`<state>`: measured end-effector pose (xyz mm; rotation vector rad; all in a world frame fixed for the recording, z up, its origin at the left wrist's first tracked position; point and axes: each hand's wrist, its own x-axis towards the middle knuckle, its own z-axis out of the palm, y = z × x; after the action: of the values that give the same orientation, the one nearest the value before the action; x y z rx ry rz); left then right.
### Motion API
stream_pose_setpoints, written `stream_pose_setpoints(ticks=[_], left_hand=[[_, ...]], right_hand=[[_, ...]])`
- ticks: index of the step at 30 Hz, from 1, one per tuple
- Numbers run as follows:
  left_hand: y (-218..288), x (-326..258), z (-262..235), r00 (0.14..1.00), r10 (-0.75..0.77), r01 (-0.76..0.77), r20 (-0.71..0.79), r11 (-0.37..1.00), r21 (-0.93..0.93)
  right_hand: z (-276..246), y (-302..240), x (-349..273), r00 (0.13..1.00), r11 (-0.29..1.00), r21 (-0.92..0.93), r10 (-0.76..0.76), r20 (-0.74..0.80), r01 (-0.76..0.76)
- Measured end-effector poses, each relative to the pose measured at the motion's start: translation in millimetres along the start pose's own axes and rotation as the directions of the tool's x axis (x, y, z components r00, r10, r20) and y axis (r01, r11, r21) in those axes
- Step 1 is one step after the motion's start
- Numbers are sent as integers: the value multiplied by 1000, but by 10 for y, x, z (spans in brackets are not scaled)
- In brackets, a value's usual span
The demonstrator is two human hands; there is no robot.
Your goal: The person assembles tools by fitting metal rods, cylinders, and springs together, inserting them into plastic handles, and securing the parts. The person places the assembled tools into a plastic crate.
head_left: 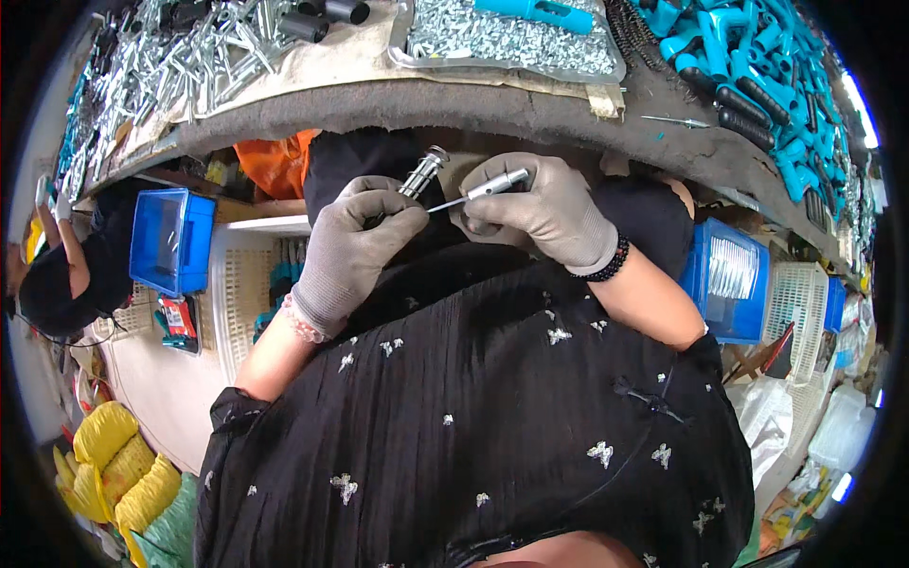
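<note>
My left hand [348, 248], in a grey glove, is closed around a ribbed metal shaft [426, 168] whose ringed end points up and away from me. In my gloved right hand [557, 213] is a short silver cylinder [500, 183] with small holes, pinched between thumb and fingers. A thin metal rod [447, 204] spans the gap between the two hands, slanting from the left fingertips toward the cylinder. Whether the rod touches the cylinder I cannot tell. Both hands are above my lap, just short of the bench edge.
Across the cloth-covered bench [350, 104] lie loose silver pins [204, 62], a clear tray [507, 64] of small metal parts and a heap of teal tool housings [734, 47]. Blue bins [172, 241] flank me. A co-worker [66, 275] is at far left; yellow sacks [118, 454] stand lower left.
</note>
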<state>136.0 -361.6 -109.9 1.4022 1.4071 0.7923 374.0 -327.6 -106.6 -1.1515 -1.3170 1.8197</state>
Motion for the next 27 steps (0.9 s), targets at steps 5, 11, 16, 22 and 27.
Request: stream_pose_setpoints(ticks=[5, 11, 16, 22, 27], left_hand=[[-16, 70, 31, 978, 167, -194, 122, 946, 259], [-65, 176, 22, 942, -63, 129, 330, 974, -184], [-96, 167, -120, 930, -164, 262, 330, 924, -278], [-66, 190, -58, 911, -151, 275, 385, 916, -291], [-120, 174, -134, 912, -130, 284, 388, 883, -373]], right_hand=[[-162, 98, -5, 990, 881, -455, -83, 116, 127], [-196, 236, -262, 907, 913, -360, -305, -292, 191], [-528, 172, -413, 770, 899, -417, -359, -528, 133], [-267, 142, -148, 902, 921, -354, -283, -324, 162], [-166, 174, -3, 954, 952, -286, -180, -239, 108]])
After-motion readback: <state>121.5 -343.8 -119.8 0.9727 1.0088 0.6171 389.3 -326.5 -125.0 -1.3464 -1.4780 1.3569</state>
